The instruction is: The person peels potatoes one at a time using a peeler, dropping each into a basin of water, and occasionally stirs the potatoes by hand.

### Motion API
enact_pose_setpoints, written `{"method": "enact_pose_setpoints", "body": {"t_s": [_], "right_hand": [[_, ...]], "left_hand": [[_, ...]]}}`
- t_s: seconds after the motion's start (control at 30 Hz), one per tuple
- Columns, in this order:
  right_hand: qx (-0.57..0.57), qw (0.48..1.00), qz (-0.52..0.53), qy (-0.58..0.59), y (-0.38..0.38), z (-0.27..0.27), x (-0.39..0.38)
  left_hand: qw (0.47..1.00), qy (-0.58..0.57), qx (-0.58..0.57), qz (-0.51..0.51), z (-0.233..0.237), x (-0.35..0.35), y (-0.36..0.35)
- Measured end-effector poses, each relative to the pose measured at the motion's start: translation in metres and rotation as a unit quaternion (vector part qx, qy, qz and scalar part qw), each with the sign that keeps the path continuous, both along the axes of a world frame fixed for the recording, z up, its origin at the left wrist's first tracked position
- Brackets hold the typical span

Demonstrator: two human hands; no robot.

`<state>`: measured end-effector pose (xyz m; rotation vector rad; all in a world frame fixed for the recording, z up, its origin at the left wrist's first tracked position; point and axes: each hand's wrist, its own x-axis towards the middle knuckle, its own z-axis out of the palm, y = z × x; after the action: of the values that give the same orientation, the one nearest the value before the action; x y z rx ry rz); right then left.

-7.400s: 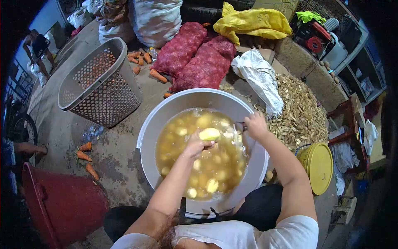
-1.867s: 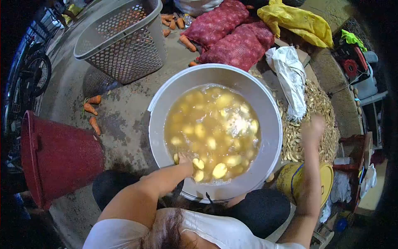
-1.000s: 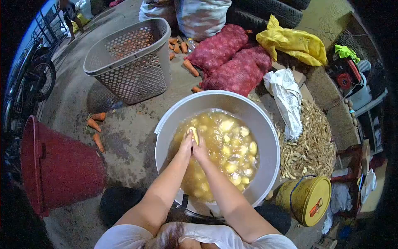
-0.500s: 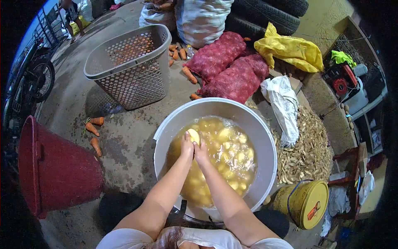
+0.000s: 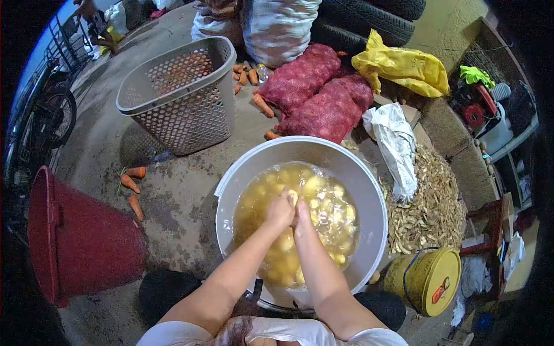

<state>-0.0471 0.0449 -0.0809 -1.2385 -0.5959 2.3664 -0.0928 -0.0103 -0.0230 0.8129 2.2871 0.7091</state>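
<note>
Nearer the middle of the basin [image 5: 362,173] now, left hand [image 5: 279,211] and right hand [image 5: 302,218] clasp one peeled potato [image 5: 292,197] between curled fingers, seemingly rubbing it clean over the water [image 5: 254,202].

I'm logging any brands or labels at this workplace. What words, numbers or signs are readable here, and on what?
No text can be read in this view.
Yellow bucket: the orange label on top is too small and blurred to read.
White sack: faint stripes, no legible print.
Tub and the potato in the left hand: no writing shows.
</note>
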Motion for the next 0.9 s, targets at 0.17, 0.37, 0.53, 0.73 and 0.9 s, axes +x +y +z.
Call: {"method": "enact_pose_setpoints", "body": {"t_s": [0.17,0.37,0.53,0.73,0.9], "right_hand": [[-0.013,0.993,0.088,0.077,0.034,-0.014,0.018],[0.057,0.969,0.215,0.111,0.025,-0.012,0.014],[0.011,0.99,0.141,-0.003,0.031,0.007,0.007],[0.024,0.993,0.002,-0.115,0.041,-0.032,0.0],[0.092,0.989,0.062,-0.097,0.041,-0.015,-0.001]], "left_hand": [[0.986,0.127,0.04,-0.096,-0.031,0.023,0.005],[0.854,-0.452,0.235,0.105,-0.1,-0.05,-0.005],[0.913,-0.349,0.21,0.043,-0.053,-0.035,-0.012],[0.94,-0.16,0.301,0.036,-0.039,-0.004,-0.009],[0.923,-0.157,0.343,0.079,-0.048,-0.005,-0.008]]}}
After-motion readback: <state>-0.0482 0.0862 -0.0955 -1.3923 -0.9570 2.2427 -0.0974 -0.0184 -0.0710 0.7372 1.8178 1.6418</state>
